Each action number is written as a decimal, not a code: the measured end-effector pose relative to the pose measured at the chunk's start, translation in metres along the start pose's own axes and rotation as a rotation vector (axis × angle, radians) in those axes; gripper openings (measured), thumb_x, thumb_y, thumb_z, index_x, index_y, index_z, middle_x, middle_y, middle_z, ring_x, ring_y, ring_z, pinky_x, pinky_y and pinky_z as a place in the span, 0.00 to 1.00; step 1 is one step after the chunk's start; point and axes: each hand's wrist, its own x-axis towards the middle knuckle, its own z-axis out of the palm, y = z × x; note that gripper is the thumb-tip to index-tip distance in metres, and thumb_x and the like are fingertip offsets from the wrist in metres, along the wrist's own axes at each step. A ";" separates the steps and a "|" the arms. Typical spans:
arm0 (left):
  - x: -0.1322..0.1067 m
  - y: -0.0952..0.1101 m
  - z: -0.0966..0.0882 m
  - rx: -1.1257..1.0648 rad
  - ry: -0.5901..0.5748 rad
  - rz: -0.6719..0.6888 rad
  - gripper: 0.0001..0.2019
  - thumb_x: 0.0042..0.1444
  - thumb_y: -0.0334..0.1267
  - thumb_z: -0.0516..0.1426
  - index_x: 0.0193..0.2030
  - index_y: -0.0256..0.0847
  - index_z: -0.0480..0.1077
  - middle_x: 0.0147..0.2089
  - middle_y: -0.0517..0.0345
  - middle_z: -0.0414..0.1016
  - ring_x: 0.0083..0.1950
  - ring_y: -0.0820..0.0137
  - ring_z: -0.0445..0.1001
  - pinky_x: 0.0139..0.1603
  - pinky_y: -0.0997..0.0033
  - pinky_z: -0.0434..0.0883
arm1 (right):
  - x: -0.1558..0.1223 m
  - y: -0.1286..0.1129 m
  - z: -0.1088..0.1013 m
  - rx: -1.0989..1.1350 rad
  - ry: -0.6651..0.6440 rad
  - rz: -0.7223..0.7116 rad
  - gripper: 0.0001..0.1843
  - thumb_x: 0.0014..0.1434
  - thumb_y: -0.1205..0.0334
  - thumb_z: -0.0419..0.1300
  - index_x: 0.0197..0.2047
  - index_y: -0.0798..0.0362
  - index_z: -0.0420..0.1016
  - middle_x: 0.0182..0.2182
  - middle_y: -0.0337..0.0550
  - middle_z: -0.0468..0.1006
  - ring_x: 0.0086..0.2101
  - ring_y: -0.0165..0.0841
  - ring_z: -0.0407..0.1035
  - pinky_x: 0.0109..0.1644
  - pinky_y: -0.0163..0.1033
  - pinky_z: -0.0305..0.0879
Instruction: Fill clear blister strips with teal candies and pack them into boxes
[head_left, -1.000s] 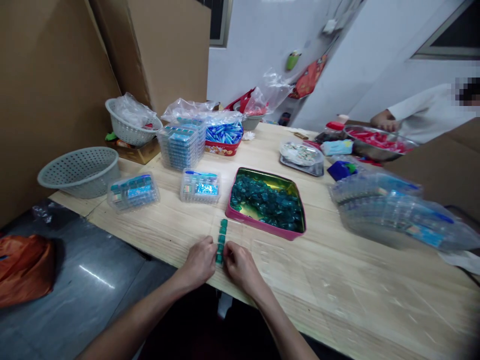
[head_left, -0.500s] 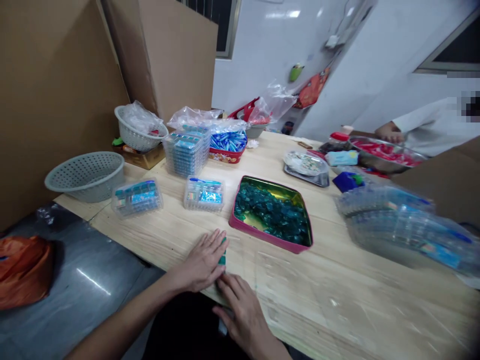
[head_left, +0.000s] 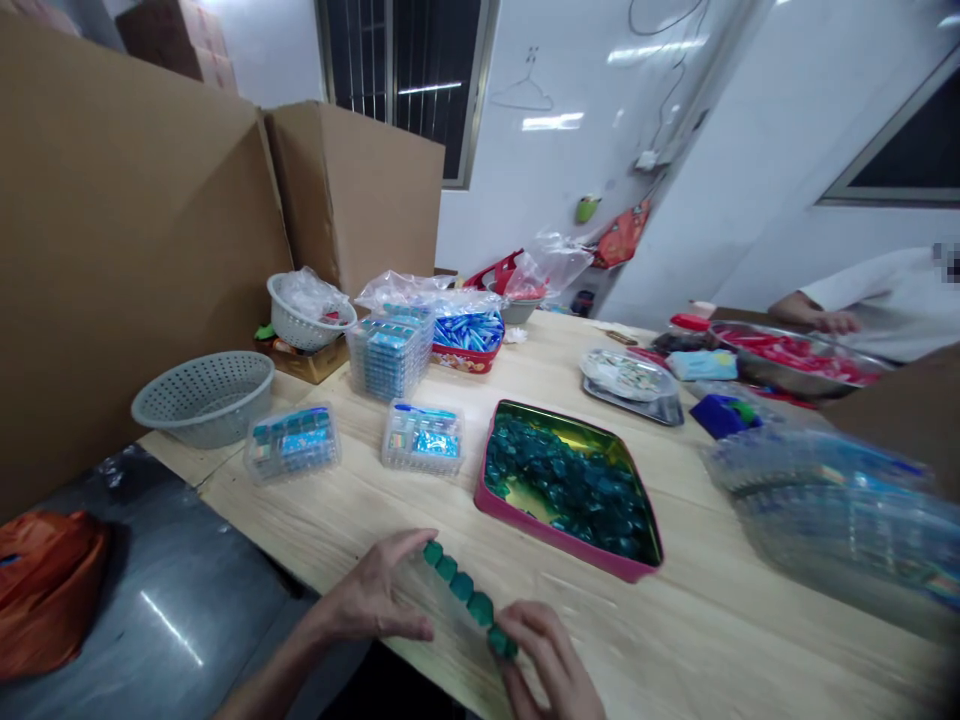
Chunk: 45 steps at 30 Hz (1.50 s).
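Observation:
A row of several dark green gem-like pieces (head_left: 463, 587) runs slantwise between my hands, with something pale and translucent along its side that I cannot make out clearly. My right hand (head_left: 551, 655) has its fingers closed on the near end of the row. Around the far end, my left hand (head_left: 367, 600) is open, thumb and fingers apart, its upper fingertip close to the last piece; whether it touches is unclear. Beyond them stands a pink-rimmed tin (head_left: 566, 548) holding many loose green pieces.
Two filled clear plastic boxes (head_left: 424, 440) lie behind my left hand, near a grey basket (head_left: 202, 395) and a stack of boxes (head_left: 390, 350). More clear boxes (head_left: 840, 510) stand at right. Further off, a person's hand (head_left: 836, 320) is at a metal bowl (head_left: 802, 350).
My hands have come up from lying flat at the table edge and spread apart, uncovering the row of green pieces. The right hand now grips its end. The view has tilted upward.

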 end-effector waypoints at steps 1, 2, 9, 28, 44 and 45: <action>0.004 -0.004 -0.003 -0.069 0.084 -0.030 0.39 0.41 0.47 0.66 0.61 0.40 0.61 0.60 0.44 0.66 0.60 0.56 0.65 0.61 0.57 0.61 | 0.015 0.000 -0.005 0.037 0.052 0.046 0.16 0.58 0.70 0.55 0.48 0.45 0.69 0.37 0.48 0.75 0.39 0.40 0.72 0.40 0.41 0.72; 0.010 -0.008 -0.006 -0.138 0.175 -0.061 0.34 0.42 0.45 0.65 0.57 0.39 0.65 0.55 0.44 0.71 0.55 0.58 0.69 0.58 0.59 0.65 | 0.030 0.000 -0.008 0.077 0.111 0.100 0.13 0.58 0.68 0.56 0.46 0.46 0.70 0.38 0.48 0.75 0.39 0.40 0.72 0.41 0.41 0.71; 0.083 -0.007 -0.051 -0.247 0.591 -0.045 0.11 0.48 0.36 0.58 0.38 0.33 0.72 0.29 0.56 0.76 0.29 0.71 0.74 0.32 0.75 0.70 | 0.142 0.050 0.023 0.426 0.258 0.538 0.18 0.51 0.51 0.63 0.42 0.54 0.75 0.35 0.47 0.78 0.34 0.38 0.72 0.37 0.40 0.69; 0.144 -0.026 -0.095 0.277 0.745 -0.310 0.07 0.49 0.29 0.56 0.29 0.37 0.77 0.31 0.50 0.79 0.35 0.66 0.75 0.38 0.71 0.65 | 0.220 0.111 0.074 -0.132 -0.021 0.624 0.12 0.52 0.63 0.56 0.38 0.56 0.76 0.31 0.51 0.80 0.32 0.38 0.74 0.36 0.38 0.65; 0.058 -0.044 -0.164 0.007 1.188 -0.181 0.13 0.47 0.29 0.57 0.41 0.34 0.75 0.39 0.51 0.78 0.31 0.74 0.74 0.32 0.77 0.71 | 0.269 0.033 0.147 0.486 -0.085 0.537 0.20 0.47 0.49 0.59 0.36 0.58 0.73 0.26 0.45 0.76 0.26 0.35 0.70 0.25 0.36 0.66; 0.046 -0.049 -0.174 0.020 1.211 -0.193 0.12 0.47 0.29 0.57 0.40 0.34 0.75 0.38 0.51 0.78 0.30 0.73 0.73 0.31 0.76 0.71 | 0.273 0.024 0.163 0.470 -0.144 0.515 0.19 0.49 0.50 0.57 0.37 0.58 0.73 0.27 0.46 0.77 0.27 0.35 0.71 0.27 0.37 0.67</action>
